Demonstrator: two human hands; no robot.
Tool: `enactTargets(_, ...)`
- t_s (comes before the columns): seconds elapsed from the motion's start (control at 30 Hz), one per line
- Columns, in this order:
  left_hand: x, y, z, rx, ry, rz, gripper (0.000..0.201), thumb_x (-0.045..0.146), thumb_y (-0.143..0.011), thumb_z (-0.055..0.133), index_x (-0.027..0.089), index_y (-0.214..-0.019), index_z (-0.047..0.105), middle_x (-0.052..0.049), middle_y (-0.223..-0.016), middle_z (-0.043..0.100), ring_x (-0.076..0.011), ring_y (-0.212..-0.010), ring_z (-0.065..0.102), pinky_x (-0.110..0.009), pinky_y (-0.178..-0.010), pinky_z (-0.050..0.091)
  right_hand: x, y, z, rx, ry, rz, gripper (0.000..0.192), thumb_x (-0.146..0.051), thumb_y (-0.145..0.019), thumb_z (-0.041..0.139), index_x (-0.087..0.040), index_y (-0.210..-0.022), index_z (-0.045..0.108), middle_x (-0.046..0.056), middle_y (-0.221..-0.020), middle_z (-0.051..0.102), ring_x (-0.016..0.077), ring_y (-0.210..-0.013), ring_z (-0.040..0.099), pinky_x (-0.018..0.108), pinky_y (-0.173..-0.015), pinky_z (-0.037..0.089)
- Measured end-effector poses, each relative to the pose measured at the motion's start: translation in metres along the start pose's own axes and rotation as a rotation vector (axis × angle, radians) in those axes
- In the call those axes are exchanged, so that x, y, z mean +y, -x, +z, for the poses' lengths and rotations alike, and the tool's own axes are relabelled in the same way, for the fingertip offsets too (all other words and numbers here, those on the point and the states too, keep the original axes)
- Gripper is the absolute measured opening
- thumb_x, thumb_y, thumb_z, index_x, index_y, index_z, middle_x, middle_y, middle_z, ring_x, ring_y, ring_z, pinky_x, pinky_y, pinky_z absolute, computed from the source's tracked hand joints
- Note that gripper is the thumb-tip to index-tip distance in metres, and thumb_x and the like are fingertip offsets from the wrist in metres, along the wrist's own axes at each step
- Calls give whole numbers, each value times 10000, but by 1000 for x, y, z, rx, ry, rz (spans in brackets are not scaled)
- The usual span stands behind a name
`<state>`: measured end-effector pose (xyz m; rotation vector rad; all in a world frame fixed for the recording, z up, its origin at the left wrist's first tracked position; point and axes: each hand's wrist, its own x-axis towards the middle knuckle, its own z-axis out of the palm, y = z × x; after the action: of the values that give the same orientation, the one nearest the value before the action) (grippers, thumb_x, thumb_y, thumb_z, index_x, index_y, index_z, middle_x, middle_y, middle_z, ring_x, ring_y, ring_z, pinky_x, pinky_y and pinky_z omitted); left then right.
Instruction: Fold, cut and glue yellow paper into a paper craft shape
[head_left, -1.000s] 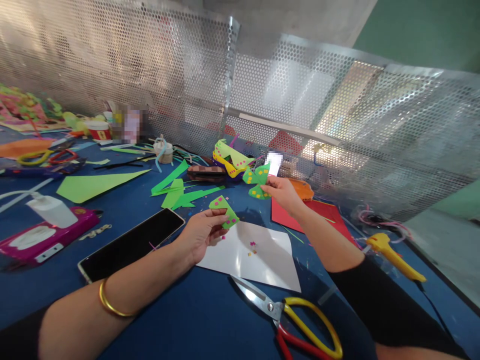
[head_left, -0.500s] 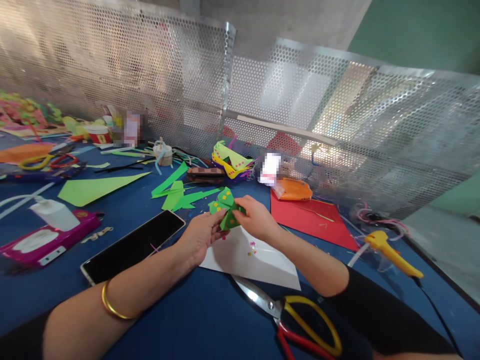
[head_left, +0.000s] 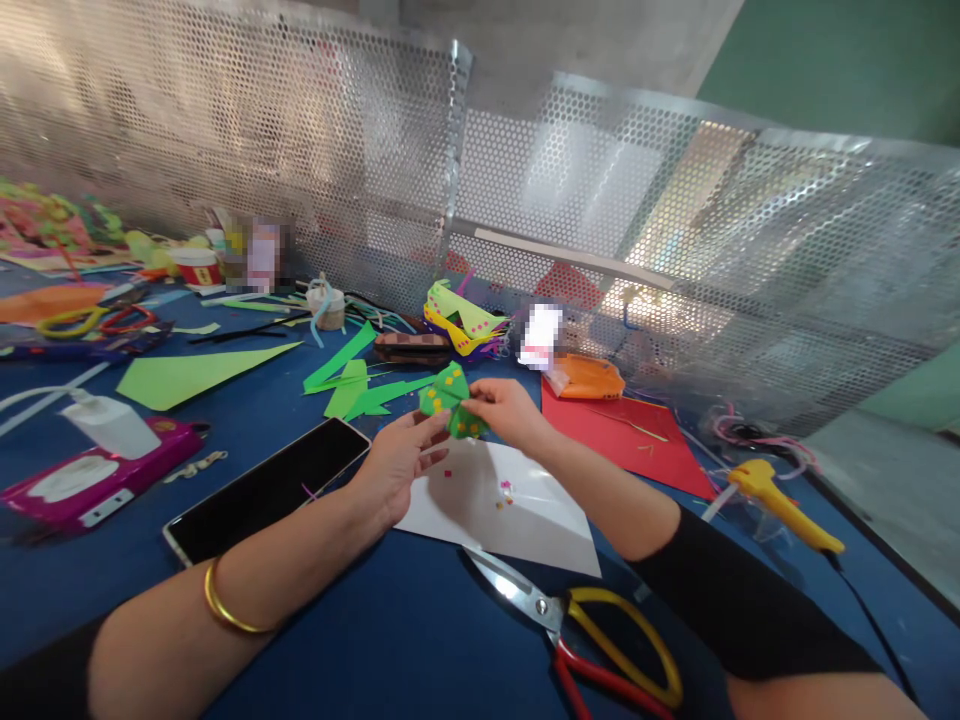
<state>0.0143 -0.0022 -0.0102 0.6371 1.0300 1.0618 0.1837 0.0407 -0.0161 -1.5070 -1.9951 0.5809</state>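
A folded green paper piece [head_left: 448,388] with small yellow squares is held up between both hands. My left hand [head_left: 401,462] pinches its lower left side, fingers partly behind it. From the right, my right hand [head_left: 506,412] grips the other side between thumb and fingers. Below them lies a white sheet [head_left: 480,510] bearing a few tiny pink and yellow bits [head_left: 505,492]. Scissors [head_left: 551,615] with one yellow and one red handle rest open at the sheet's near edge.
A black-screened phone [head_left: 270,485] and a purple power strip [head_left: 105,470] lie left. Green paper strips [head_left: 352,390] and a decorated paper piece [head_left: 465,325] are behind my hands. Right are red paper [head_left: 622,440] and a yellow glue gun [head_left: 784,505]. A perforated metal screen [head_left: 360,150] stands behind.
The green paper piece has risen slightly and turned, so more of its yellow squares show. Both hands shifted a little with it, and my right arm moved slightly.
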Motion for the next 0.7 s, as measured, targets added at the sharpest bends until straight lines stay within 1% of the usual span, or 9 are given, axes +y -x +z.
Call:
enactTargets(0.07, 2, -1, -1, 45, -37, -10, 221, 280, -721, 784, 148, -856, 669, -38, -786, 685, -116, -633, 625, -220, -586, 474, 13, -21, -10, -20, 76, 29, 205, -274, -913, 528, -153, -939, 692, 23, -853, 712, 190, -791, 653, 276, -667, 482)
enactTargets(0.13, 3, 0, -1, 68, -57, -20, 248, 302, -723, 772, 153, -885, 658, -42, -820, 684, -121, -631, 623, -227, -574, 454, 24, -43, -21, -70, 149, 48, 215, -301, -924, 560, -137, -998, 678, 38, -953, 697, 208, -858, 654, 317, -734, 518)
enactTargets(0.2, 3, 1, -1, 54, -69, -42, 232, 285, -752, 741, 151, -919, 652, -53, -858, 687, -123, -646, 624, -227, -569, 440, 33, -63, -28, -132, 213, 55, 307, -343, -922, 597, -152, -1162, 608, 69, -1166, 627, 230, -975, 634, 398, -809, 544)
enactTargets(0.27, 3, 2, 0, 31, -88, -91, 215, 278, -779, 713, 148, -940, 654, -61, -864, 688, -124, -645, 620, -225, -557, 423, 39, -79, -32, -187, 269, 45, 350, -349, -922, 602, -165, -1219, 574, 82, -1234, 589, 241, -1024, 619, 431, -840, 541)
enactTargets(0.33, 2, 3, 0, 17, -91, -121, 207, 263, -776, 713, 149, -940, 660, -65, -866, 690, -129, -655, 621, -228, -563, 424, 41, -89, -35, -225, 323, 24, 348, -343, -923, 599, -167, -1222, 574, 83, -1236, 590, 241, -1028, 618, 431, -844, 539)
enactTargets(0.43, 2, 3, 0, 21, -52, -105, 194, 216, -752, 728, 148, -923, 669, -72, -895, 694, -139, -716, 634, -233, -599, 452, 40, -94, -42, -234, 412, -19, 344, -344, -921, 602, -162, -1212, 580, 80, -1225, 596, 240, -1019, 621, 425, -835, 541)
enactTargets(0.57, 3, 5, 2, 15, -31, -91, 147, 200, -765, 715, 139, -895, 684, -75, -908, 691, -137, -745, 632, -232, -611, 470, 41, -87, -50, -163, 563, -71, 306, -340, -935, 583, -173, -1193, 588, 82, -1214, 603, 227, -1025, 619, 431, -861, 532)
enactTargets(0.7, 1, 8, 3, -8, -53, -123, 98, 189, -762, 714, 129, -838, 695, -87, -915, 694, -141, -748, 631, -230, -598, 469, 44, -74, -45, -101, 701, -102, 323, -342, -934, 586, -178, -1212, 574, 87, -1228, 593, 224, -1025, 619, 437, -857, 535)
